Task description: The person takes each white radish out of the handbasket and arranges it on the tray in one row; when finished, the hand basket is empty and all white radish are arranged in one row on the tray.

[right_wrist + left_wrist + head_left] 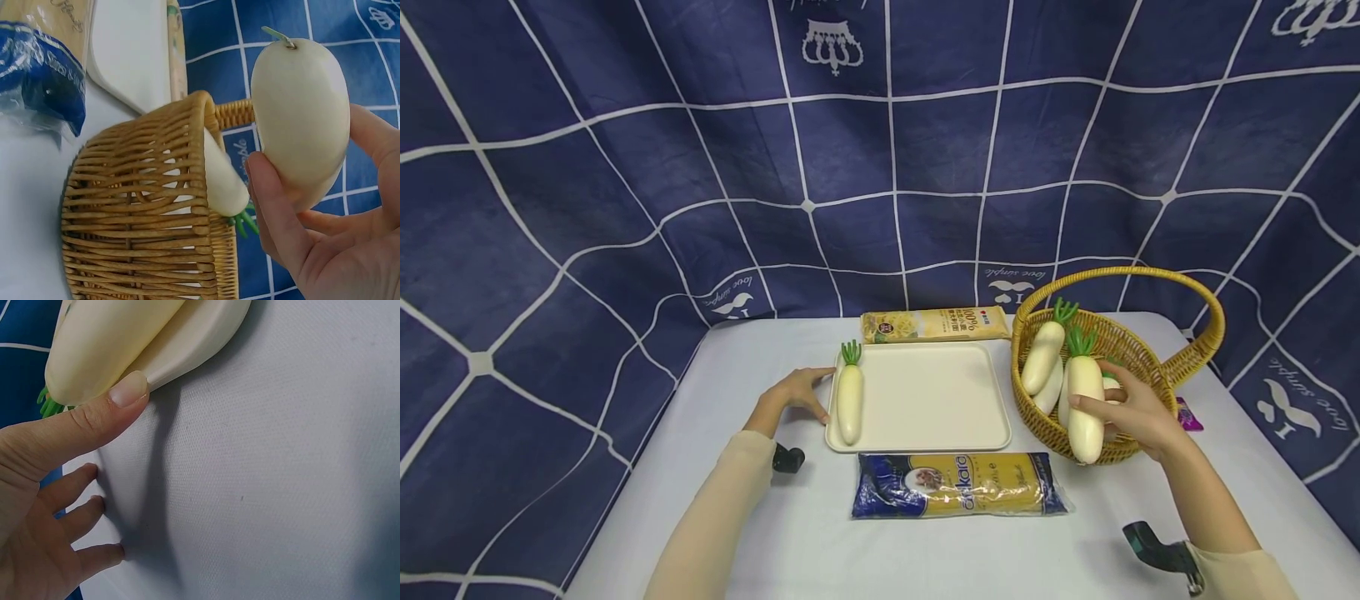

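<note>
My right hand grips a white radish with a green top, held over the front of the wicker basket. Its thumb and fingers wrap the radish's sides, as the right wrist view confirms. More white radishes lie in the basket, partly hidden behind the held one. One radish lies lengthwise along the left side of a cream tray. At that tray's left edge is my left hand, fingers spread and loosely bent. In the left wrist view its thumb touches the rim beside the radish.
A yellow noodle packet lies behind the tray. In front lies a blue and yellow pasta bag. The basket's tall handle arches above it at the right. A small purple packet sits right of the basket. A blue checked curtain hangs behind.
</note>
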The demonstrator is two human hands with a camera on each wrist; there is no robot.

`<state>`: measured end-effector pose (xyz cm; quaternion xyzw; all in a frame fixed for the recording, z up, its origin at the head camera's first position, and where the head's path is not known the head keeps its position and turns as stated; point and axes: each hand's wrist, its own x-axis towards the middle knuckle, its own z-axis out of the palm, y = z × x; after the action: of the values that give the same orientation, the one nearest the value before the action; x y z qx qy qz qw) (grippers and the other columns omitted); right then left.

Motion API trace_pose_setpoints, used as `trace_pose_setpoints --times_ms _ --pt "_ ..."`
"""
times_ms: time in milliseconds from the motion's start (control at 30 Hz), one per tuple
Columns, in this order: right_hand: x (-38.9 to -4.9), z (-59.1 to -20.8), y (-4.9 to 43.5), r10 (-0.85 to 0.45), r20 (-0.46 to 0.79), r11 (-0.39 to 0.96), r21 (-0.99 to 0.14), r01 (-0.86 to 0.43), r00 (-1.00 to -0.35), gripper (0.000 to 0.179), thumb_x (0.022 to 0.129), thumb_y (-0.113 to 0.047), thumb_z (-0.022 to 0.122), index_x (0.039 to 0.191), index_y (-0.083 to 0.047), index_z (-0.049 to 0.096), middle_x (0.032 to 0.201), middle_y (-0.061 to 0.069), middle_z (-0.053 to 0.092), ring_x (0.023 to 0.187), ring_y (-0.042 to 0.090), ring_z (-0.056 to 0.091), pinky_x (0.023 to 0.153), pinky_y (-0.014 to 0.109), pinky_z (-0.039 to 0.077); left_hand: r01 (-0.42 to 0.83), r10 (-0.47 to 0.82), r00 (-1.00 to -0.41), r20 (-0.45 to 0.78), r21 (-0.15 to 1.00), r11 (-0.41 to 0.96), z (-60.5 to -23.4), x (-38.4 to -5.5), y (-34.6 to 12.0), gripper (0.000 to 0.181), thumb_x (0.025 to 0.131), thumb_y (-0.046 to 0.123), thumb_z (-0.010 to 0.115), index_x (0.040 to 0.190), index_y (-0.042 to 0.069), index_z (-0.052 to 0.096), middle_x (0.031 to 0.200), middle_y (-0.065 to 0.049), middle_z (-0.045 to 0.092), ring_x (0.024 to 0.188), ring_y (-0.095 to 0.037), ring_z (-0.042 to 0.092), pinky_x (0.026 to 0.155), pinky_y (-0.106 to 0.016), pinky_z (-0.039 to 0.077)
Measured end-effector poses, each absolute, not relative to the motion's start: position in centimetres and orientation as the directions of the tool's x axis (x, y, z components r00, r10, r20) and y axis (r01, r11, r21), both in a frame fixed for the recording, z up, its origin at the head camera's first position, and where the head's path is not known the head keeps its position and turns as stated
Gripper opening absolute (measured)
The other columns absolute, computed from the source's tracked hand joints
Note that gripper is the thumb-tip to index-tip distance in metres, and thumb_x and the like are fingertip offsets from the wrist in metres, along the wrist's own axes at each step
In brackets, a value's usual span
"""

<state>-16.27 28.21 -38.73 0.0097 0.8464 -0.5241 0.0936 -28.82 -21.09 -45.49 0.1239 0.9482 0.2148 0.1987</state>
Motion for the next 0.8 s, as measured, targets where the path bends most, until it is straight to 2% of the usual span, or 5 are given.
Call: trace_pose_setpoints --times_ms 167,500,800 --pt "-15.6 -38.8 27.9 -0.088 -0.146 0.466 -0.880 0.089 -0.985 0.088 0.088 -0.025 0.064 0.146 0.008 0.007 0.122 0.042 0.042 0.090 0.028 0.063 0.071 0.044 0.059 0.140 0.316 -0.889 -0.333 0.458 0.878 -45.4 -28.8 -21.0 0.105 0.052 0.025 0.091 0.142 0.007 0.040 0.140 -0.025 0.042 0.130 -0.043 0.037 0.108 -0.057 0.030" --pt "-14.2 -38.7 26.4 -0.101 -0.170 0.493 -0.864 0.099 -0.980 0.093 0.086 -0.027 0.068 0.147 0.006 0.006 0.122 0.039 0.043 0.090 0.026 0.062 0.068 0.038 0.059 0.144 0.315 -0.893 -0.321 0.460 0.876 -45.6 -28.8 -21.1 0.105 0.052 0.025 0.091 0.142 0.006 0.041 0.140 -0.025 0.043 0.130 -0.042 0.038 0.108 -0.056 0.031" --pt "-13.3 -38.5 24.8 -0.122 -0.174 0.435 -0.894 0.105 -0.977 0.093 0.084 -0.023 0.069 0.148 0.003 0.006 0.119 0.037 0.047 0.084 0.027 0.065 0.064 0.041 0.059 0.141 0.312 -0.895 -0.319 0.461 0.876 -45.6 -28.8 -21.0 0.105 0.051 0.025 0.091 0.142 0.007 0.041 0.141 -0.024 0.043 0.131 -0.042 0.037 0.108 -0.057 0.030"
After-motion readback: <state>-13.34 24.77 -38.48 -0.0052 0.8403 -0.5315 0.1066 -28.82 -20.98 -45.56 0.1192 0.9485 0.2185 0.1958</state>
